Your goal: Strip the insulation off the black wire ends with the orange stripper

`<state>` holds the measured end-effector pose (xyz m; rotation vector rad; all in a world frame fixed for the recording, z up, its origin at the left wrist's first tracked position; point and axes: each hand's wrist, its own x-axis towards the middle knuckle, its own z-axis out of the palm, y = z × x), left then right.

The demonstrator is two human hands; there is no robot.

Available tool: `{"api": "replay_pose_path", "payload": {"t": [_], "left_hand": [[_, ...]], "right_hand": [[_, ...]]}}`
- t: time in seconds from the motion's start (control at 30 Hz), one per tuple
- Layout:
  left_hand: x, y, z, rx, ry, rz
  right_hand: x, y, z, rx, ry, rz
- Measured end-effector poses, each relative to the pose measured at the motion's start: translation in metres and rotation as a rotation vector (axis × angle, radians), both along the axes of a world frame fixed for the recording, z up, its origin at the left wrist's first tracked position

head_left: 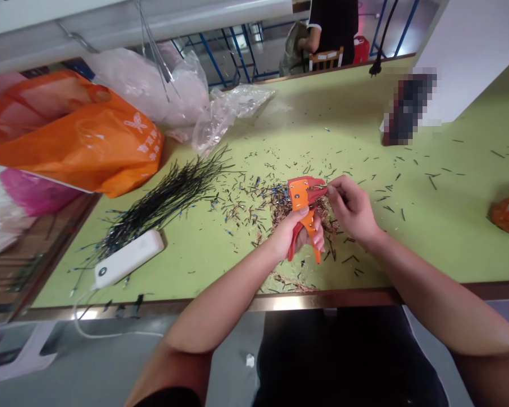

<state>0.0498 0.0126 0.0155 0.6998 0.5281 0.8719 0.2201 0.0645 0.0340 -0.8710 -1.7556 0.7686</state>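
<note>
My left hand (299, 234) is wrapped round the handles of an orange and red wire stripper (299, 195), whose red jaws point to the right. My right hand (352, 206) is closed in a pinch at the tip of those jaws. What its fingers hold is too small and dark to make out. Under the tool lies a heap of wire scraps (280, 213), with copper-coloured strands, black bits and blue specks. To the left rests a long bundle of black wires (165, 195), some with blue ends.
A white power bank (129, 259) with a cable lies by the wires. An orange bag (80, 135) and clear plastic bags (161, 85) stand at the back left. Black offcuts are scattered over the green table (407, 249). A person (333, 22) is beyond the table.
</note>
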Motion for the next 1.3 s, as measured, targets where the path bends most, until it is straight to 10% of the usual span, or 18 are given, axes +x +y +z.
{"api": "replay_pose_path", "payload": {"t": [1.3], "left_hand": [[0.013, -0.003, -0.004, -0.02, 0.111, 0.107]], "right_hand": [[-0.003, -0.003, -0.003, 0.005, 0.007, -0.052]]}}
